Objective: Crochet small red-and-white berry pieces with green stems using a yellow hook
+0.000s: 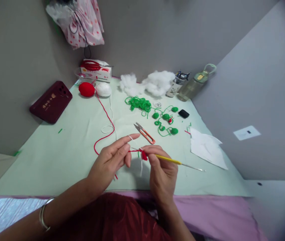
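Observation:
My right hand point(162, 170) is closed round a crochet hook with a yellow handle point(168, 159), its thin metal end pointing left. By its fingertips sits a small red crocheted piece point(144, 155), with a white yarn tail hanging below. My left hand point(113, 156) pinches red yarn between thumb and fingers, its index finger stretched out with white yarn looped over it. The red yarn point(107, 135) runs back to a red ball point(86, 89), beside a white ball point(103, 89). Small orange-handled snips point(146, 134) lie just beyond my hands.
Green yarn point(138, 104), several green crocheted balls point(174, 131), white stuffing point(158, 82), a pen cup point(174, 87) and a bottle point(194, 85) are farther back. A dark red phone point(52, 102) is at left, white paper point(207, 147) at right.

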Tool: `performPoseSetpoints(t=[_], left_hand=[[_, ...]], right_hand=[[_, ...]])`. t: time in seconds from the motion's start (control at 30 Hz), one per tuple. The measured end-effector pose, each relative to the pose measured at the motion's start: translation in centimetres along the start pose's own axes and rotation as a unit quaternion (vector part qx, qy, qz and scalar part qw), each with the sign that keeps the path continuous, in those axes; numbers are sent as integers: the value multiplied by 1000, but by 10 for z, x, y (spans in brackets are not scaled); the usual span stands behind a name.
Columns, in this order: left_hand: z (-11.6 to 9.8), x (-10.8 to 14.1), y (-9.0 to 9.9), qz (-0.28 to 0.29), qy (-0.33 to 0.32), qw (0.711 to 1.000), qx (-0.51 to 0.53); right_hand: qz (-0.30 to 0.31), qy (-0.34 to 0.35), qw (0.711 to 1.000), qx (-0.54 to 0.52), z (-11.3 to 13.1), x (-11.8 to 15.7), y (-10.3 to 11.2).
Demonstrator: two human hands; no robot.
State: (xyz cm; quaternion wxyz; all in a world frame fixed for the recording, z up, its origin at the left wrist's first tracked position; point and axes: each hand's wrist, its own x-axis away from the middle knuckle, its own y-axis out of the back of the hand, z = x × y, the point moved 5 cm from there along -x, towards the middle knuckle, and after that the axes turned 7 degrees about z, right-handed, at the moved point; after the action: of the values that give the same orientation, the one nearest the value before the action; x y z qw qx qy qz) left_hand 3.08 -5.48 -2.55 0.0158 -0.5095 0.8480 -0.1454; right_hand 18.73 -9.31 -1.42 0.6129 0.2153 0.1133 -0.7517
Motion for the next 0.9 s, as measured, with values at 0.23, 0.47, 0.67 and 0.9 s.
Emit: performPoseSetpoints(t=[0.23,0.47,0.67,0.9], left_hand=[[1,1,-6,50,51,994,77],[5,-2,-21,137,75,974,163],[6,-4,-4,59,-3,995,85],[3,-5,4,75,14,997,-19]], right_hand=[[16,1,999,-28,0,-2,0],[34,22,999,-12,2,-1,0],[54,-42,995,-69,-7,2,2],[57,-75,987,-130,-8,6,8]])
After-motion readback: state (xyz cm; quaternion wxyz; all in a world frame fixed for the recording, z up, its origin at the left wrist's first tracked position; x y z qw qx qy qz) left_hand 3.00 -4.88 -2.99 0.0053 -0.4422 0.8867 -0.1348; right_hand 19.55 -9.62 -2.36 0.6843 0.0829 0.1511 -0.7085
